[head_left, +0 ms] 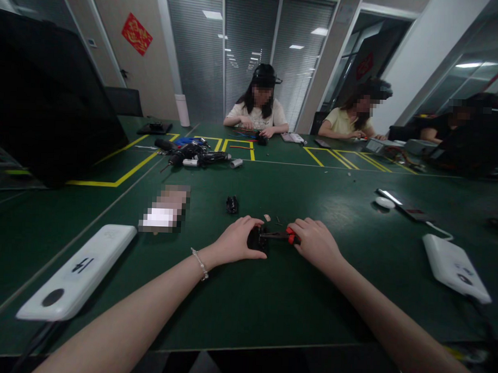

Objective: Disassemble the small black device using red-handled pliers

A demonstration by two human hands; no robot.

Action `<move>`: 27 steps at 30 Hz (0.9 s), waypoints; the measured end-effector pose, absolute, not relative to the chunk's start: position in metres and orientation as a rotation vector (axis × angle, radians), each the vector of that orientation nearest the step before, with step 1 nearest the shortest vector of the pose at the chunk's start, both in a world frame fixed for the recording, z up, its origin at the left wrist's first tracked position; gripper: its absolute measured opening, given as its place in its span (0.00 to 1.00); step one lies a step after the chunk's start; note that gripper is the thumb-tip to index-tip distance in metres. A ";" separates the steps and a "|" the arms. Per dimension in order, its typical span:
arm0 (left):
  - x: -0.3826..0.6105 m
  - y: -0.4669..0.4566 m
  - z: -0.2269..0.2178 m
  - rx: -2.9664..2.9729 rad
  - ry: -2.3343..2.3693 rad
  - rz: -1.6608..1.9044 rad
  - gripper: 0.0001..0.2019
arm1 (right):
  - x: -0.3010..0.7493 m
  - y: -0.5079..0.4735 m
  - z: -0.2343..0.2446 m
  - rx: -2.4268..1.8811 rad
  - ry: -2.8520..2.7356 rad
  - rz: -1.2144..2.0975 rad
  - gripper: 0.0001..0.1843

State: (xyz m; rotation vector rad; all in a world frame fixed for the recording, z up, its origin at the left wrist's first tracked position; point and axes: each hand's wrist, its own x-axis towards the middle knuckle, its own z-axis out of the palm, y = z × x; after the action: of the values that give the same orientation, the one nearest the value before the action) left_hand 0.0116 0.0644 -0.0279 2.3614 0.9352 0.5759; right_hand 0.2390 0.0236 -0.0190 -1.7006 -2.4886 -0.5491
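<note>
My left hand is closed around the sides of a small black plastic part on the green table. Its thumb lies along the near side and the fingers along the far side. In my right hand are pliers with red and black handles. Their narrow jaws reach left and meet the right side of the black part; whether they grip anything there is too small to tell. Small scraps lie just beyond the jaws. A black bundle sits farther back, left of my hands.
White power banks lie at the left and right. A blurred-out phone-like object is left of my hands. Tangled black cables lie farther back. Across the green table other people work; a large black screen stands left.
</note>
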 end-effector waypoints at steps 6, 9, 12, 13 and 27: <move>0.011 0.065 -0.026 2.351 0.929 0.568 0.34 | 0.237 0.022 -0.016 -1.701 -2.505 -0.617 0.20; 0.011 0.065 -0.027 2.347 0.933 0.563 0.34 | 0.237 0.022 -0.016 -1.718 -2.498 -0.592 0.19; 0.011 0.065 -0.027 2.342 0.936 0.559 0.34 | 0.238 0.023 -0.018 -1.727 -2.501 -0.535 0.18; 0.011 0.064 -0.027 2.342 0.937 0.560 0.34 | 0.238 0.023 -0.019 -1.722 -2.501 -0.529 0.18; 0.011 0.063 -0.026 2.370 0.932 0.568 0.34 | 0.238 0.023 -0.019 -1.694 -2.496 -0.563 0.18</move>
State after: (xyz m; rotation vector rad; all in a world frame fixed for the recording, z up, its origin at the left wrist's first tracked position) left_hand 0.0107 0.0632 -0.0259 2.3704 0.9322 0.5681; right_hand 0.2384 0.0233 -0.0187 -1.6945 -2.4963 -0.5627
